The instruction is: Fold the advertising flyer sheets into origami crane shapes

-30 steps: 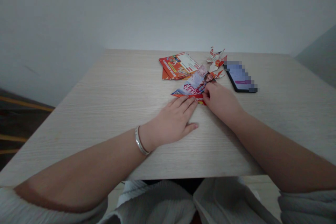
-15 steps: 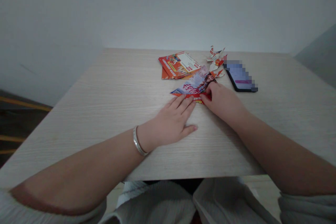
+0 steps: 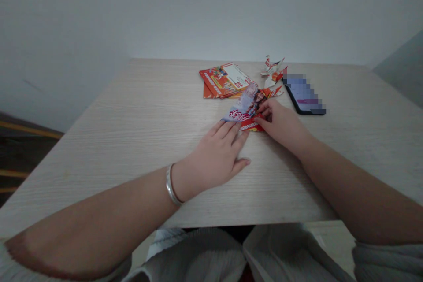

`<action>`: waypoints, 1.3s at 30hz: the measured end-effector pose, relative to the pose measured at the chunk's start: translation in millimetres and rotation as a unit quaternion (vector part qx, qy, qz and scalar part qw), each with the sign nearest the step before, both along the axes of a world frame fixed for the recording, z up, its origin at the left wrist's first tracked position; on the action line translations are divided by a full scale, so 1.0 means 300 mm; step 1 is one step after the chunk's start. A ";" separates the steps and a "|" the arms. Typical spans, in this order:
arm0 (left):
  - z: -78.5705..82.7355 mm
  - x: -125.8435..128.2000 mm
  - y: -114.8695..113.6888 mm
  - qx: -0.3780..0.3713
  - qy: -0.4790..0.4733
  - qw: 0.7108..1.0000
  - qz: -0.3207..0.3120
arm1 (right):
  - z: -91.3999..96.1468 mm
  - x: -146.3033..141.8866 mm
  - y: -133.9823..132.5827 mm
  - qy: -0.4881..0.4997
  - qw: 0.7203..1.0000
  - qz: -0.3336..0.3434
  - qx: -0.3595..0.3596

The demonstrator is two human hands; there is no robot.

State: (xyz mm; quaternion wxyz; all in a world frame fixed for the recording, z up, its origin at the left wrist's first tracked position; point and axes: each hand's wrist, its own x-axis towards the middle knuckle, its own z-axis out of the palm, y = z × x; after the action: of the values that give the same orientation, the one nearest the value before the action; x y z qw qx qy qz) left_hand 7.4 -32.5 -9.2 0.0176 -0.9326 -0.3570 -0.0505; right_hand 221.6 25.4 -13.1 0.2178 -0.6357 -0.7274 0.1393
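A printed paper leaflet (image 3: 243,105), pale blue with a red and yellow band at its near edge, lies folded on the table. My left hand (image 3: 216,152) rests flat with its fingers stretched over the leaflet's near left corner, thumb apart on the bare tabletop. At the right side, my right hand (image 3: 282,127) has thumb and fingers pinched on the leaflet's red edge. The fingers hide part of that edge. Behind the leaflet lie several orange and red printed sheets (image 3: 220,83), stacked loosely.
Folded red and white paper shapes (image 3: 273,75) stand at the back, right of the sheets. A dark phone (image 3: 304,97) with its screen partly pixelated lies farther right. The pale wooden table (image 3: 139,110) meets a white wall (image 3: 205,9) behind.
My left fingers have shifted onto the leaflet's left corner and cover more of it. The leaflet looks slightly turned, and my right fingers have moved a little along its right edge.
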 end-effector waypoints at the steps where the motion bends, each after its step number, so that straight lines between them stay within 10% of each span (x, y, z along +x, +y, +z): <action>1: -0.007 -0.002 0.001 -0.005 -0.003 1.000 -0.007 | 0.001 -0.002 -0.002 -0.011 1.000 0.007 0.007; 39: 0.005 -0.008 -0.021 -0.082 0.027 0.996 0.037 | -0.016 -0.026 0.005 -0.187 0.979 0.074 0.036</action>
State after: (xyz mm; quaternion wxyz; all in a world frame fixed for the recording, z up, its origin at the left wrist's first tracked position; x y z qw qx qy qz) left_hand 5.1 -38.9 -7.8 -0.0479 -0.9181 -0.3933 0.0049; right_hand 213.8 27.0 -17.8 0.0902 -0.5862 -0.8051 0.0076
